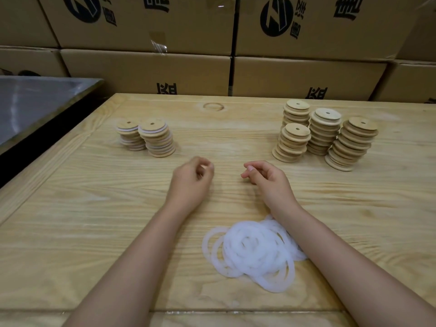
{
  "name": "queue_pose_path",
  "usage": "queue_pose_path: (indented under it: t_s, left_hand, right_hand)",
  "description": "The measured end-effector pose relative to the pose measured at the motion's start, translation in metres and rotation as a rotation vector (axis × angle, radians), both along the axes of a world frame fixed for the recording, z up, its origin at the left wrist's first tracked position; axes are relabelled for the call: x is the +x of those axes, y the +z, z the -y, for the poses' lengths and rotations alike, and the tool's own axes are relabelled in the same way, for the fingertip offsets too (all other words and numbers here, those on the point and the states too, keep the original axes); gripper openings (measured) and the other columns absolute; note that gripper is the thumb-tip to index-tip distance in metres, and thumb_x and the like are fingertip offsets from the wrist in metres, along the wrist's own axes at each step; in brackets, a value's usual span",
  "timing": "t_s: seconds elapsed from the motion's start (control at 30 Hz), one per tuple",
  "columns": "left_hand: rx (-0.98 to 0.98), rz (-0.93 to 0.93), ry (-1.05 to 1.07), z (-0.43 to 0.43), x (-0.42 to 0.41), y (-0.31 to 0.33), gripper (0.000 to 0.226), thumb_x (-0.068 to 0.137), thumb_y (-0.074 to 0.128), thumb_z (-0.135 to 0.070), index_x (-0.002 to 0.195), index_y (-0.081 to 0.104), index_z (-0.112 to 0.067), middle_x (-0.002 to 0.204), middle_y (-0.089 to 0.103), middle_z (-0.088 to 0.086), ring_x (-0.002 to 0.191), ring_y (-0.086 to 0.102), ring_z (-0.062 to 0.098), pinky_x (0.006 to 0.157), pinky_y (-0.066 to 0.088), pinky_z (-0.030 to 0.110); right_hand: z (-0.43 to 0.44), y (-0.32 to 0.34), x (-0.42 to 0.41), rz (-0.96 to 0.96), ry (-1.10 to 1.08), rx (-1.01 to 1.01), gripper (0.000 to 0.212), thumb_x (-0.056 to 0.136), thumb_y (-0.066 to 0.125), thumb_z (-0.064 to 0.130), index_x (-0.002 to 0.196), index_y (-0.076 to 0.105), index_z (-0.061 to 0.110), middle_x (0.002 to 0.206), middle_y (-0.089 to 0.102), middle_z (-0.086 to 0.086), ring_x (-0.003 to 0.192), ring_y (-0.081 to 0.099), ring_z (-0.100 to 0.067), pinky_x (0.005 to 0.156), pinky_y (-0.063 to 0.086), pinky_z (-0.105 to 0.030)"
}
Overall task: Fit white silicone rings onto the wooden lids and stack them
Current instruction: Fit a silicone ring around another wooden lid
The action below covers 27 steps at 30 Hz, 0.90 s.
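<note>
The left grip (191, 178) and right grip (265, 179) hang above the desk (94, 208), fingers loosely curled, holding nothing. The white silicone rings (250, 252) lie heaped beside the right forearm. Ringed lids (157, 140) stand stacked far left, bare wooden lids (324, 133) far right.

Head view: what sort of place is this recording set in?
Probably a warehouse or packing workshop. Printed cardboard boxes are stacked like a wall behind the wooden table. The table holds batch work: several stacks of lids and a pile of rings.
</note>
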<state>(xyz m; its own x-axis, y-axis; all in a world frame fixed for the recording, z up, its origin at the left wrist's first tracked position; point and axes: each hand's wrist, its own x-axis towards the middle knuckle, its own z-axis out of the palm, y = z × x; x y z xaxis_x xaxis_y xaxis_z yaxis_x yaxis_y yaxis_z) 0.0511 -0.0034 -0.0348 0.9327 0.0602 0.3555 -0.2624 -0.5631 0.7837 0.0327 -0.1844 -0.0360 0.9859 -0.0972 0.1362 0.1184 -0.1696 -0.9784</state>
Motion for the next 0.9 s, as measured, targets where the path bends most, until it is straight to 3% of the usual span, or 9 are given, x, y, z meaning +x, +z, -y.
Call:
queue_pose_path:
  t_s: [0.13,0.23,0.33,0.43,0.53,0.67,0.77,0.9]
  left_hand:
    - [0.124,-0.04,-0.085,0.001,-0.002,-0.005,0.011,0.089,0.059,-0.024,0.087,0.068,-0.02,0.064,0.056,-0.014,0.058,0.05,-0.003,0.057,0.035,0.007]
    - [0.158,-0.045,-0.094,0.0,0.0,-0.003,0.012,0.09,0.057,-0.022,0.088,0.068,-0.018,0.062,0.054,-0.014,0.059,0.049,-0.001,0.058,0.034,0.014]
    - [0.222,-0.045,-0.101,0.002,0.002,-0.003,0.013,0.089,0.056,-0.022,0.089,0.068,-0.017,0.062,0.053,-0.014,0.062,0.048,0.004,0.063,0.036,0.023]
    - [0.284,-0.036,-0.107,0.004,0.004,-0.003,0.013,0.089,0.055,-0.024,0.089,0.067,-0.018,0.066,0.054,-0.012,0.07,0.051,0.011,0.067,0.039,0.028]
    - [0.305,-0.028,-0.109,0.005,0.005,-0.003,0.014,0.089,0.054,-0.024,0.089,0.067,-0.018,0.07,0.054,-0.01,0.074,0.051,0.014,0.07,0.041,0.03]
    - [0.315,-0.019,-0.106,0.005,0.005,-0.004,0.014,0.089,0.054,-0.024,0.088,0.066,-0.018,0.067,0.051,-0.011,0.073,0.05,0.014,0.07,0.042,0.031]
    - [0.314,-0.008,-0.101,0.005,0.007,-0.005,0.013,0.089,0.054,-0.024,0.088,0.066,-0.019,0.066,0.05,-0.012,0.073,0.049,0.013,0.068,0.04,0.03]
    - [0.309,-0.001,-0.105,0.005,0.007,-0.006,0.013,0.089,0.054,-0.024,0.087,0.066,-0.019,0.067,0.052,-0.011,0.073,0.049,0.013,0.068,0.039,0.029]
  right_hand:
    - [0.001,0.001,-0.001,-0.006,-0.022,-0.014,0.01,0.095,0.055,0.019,0.097,0.064,0.021,0.082,0.069,0.008,0.072,0.058,0.011,0.077,0.043,-0.017]
    - [0.003,0.001,-0.001,0.036,-0.099,-0.032,0.01,0.094,0.056,0.018,0.099,0.062,0.024,0.084,0.066,0.006,0.081,0.061,-0.003,0.079,0.048,-0.022]
    - [0.018,0.007,0.004,0.171,-0.333,-0.199,0.029,0.091,0.059,0.022,0.12,0.057,0.027,0.088,0.056,0.002,0.078,0.053,-0.01,0.068,0.04,-0.01]
    - [0.04,0.015,0.015,0.182,-0.505,-0.313,0.058,0.09,0.061,0.026,0.141,0.036,0.035,0.104,0.041,-0.004,0.094,0.039,-0.013,0.086,0.032,-0.017]
    - [0.051,0.015,0.028,0.066,-0.559,-0.396,0.072,0.088,0.063,0.029,0.145,0.021,0.043,0.121,0.031,-0.011,0.117,0.028,-0.025,0.1,0.023,-0.029]
    - [0.058,0.021,0.049,-0.025,-0.56,-0.537,0.066,0.087,0.063,0.038,0.143,0.027,0.042,0.134,0.029,-0.013,0.123,0.027,-0.03,0.104,0.023,-0.032]
    - [0.059,0.023,0.058,-0.062,-0.588,-0.616,0.054,0.087,0.061,0.043,0.137,0.041,0.035,0.134,0.037,-0.012,0.123,0.031,-0.031,0.108,0.025,-0.04]
    - [0.061,0.026,0.06,-0.004,-0.641,-0.59,0.041,0.087,0.064,0.037,0.125,0.052,0.029,0.128,0.05,-0.01,0.122,0.038,-0.03,0.103,0.031,-0.041]
